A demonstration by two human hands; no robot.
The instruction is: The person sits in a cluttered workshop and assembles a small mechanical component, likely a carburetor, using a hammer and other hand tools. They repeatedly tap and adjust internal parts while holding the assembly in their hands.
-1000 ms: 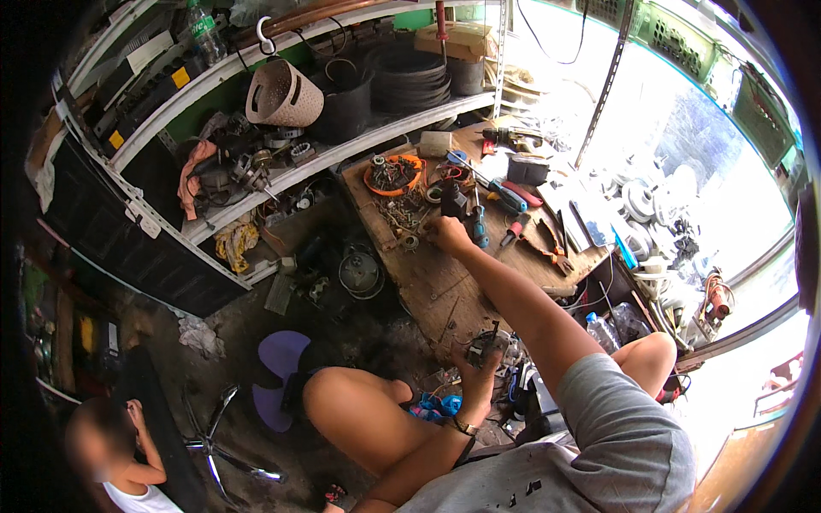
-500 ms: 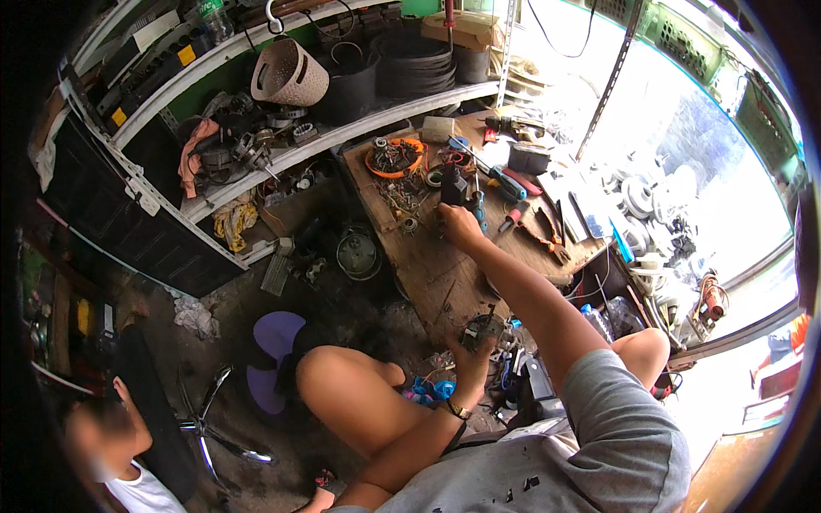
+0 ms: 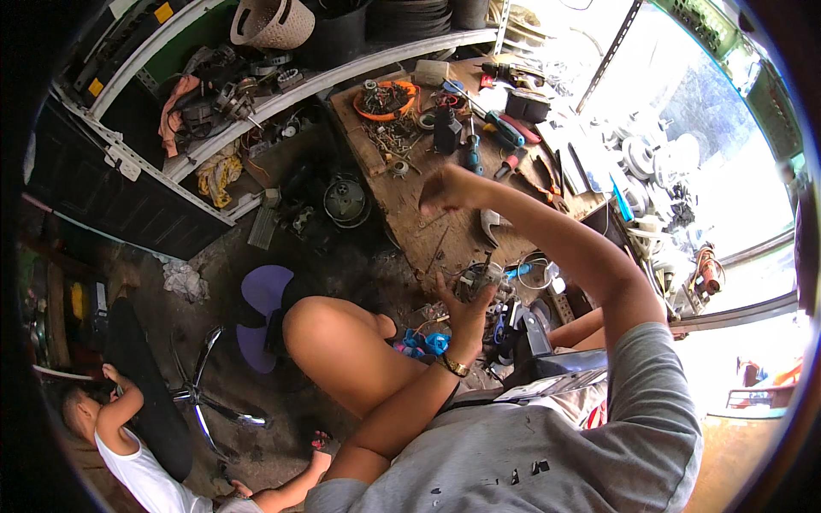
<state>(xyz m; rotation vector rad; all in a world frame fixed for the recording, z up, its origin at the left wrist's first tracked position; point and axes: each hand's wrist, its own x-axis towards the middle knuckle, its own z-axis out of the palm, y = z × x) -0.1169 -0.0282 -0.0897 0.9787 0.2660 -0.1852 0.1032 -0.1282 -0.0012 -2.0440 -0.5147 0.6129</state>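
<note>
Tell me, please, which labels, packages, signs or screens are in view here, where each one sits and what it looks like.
Yellow label: a small yellow rectangle on the upper shelf's front, top left.
Second yellow label: a smaller yellow tag lower along the same dark shelf front.
Pale box: a small beige block at the workbench's far edge, beside the orange bowl.
No screens or signs show.

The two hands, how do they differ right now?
The left hand sits low by the knee, wrist wearing a watch, fingers wrapped around a small metal part. The right hand is raised higher over the wooden bench, closed in a loose fist, its wrist bare; whether it holds anything cannot be told. Both are bare.
</note>
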